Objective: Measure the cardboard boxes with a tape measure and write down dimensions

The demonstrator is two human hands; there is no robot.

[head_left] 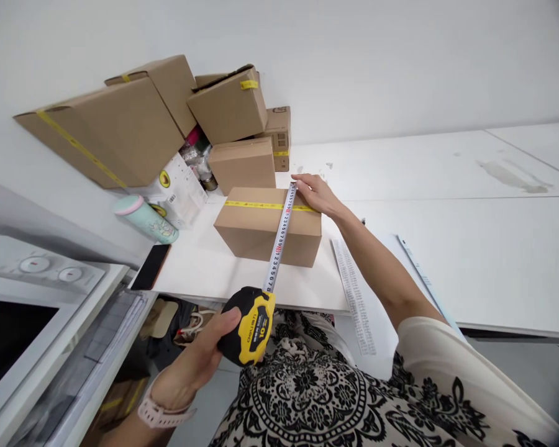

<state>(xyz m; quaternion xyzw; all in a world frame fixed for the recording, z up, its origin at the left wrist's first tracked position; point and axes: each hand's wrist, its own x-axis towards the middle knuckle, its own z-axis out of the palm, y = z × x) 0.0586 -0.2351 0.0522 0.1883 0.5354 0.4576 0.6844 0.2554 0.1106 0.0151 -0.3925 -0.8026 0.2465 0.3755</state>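
My left hand (209,341) is wrapped round the black and yellow case of a tape measure (249,326), held in front of the table's near edge. From the case the white blade (280,239) runs out across the top of a brown cardboard box (261,233) sealed with yellow tape. At the blade's far end, my right hand (315,191) pinches its tip near the box's back edge. The right fingers rest along the top right of the box. My left fingers behind the case are mostly hidden.
Several cardboard boxes (116,130) are stacked at the back left. A mint tumbler (146,218) and a phone (151,267) lie on the white table (447,248). Printed sheets (356,298) overhang its front edge. A white microwave (32,273) stands at the left.
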